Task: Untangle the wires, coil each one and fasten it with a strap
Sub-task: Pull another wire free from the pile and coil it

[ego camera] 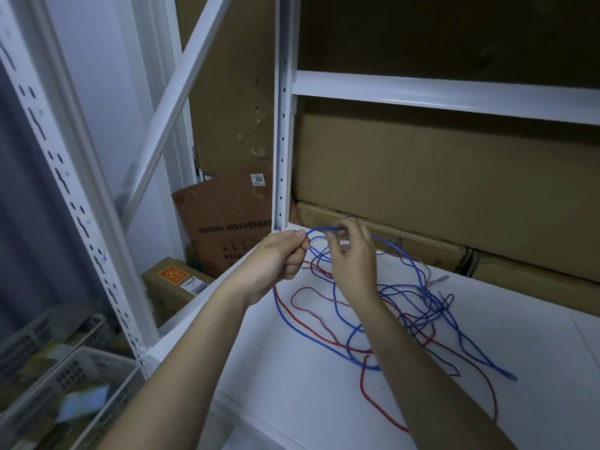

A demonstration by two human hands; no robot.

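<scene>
We work at a white shelf (324, 401) in a metal rack (281, 151), cardboard boxes (438, 177) stacked behind it from 12 to 3 o'clock, plastic crates (74, 378) down at 8 o'clock.

The wire tangle (415, 313) lies on the shelf w/ blue, red and darker strands crossing, densest at approx 3 o'clock of centre, loose loops trailing toward 5 o'clock. Nothing is coiled yet, and we see no strap, so we judge this as early in the task: freeing one wire.

The blue wire (319, 228) arches between both hands above the shelf's far left corner, at 12 o'clock of the pile. Our left hand (279, 264) has its fingers curled tight, pinching the blue strand at thumb and forefinger. Our right hand (352, 254) grasps the same strand w/ bent fingers (334, 237); a small loop pokes up just behind it.

To do this well, we'd keep the left pinch as anchor and feed the strand thru the right hand slowly, following it toward the knot at 3 o'clock rather than yanking, since pulling hard prob tightens the crossings. We'd lift each crossing red strand (311, 316) off, not drag it along. Once the blue runs free, we coil from the held end, even loops.
</scene>
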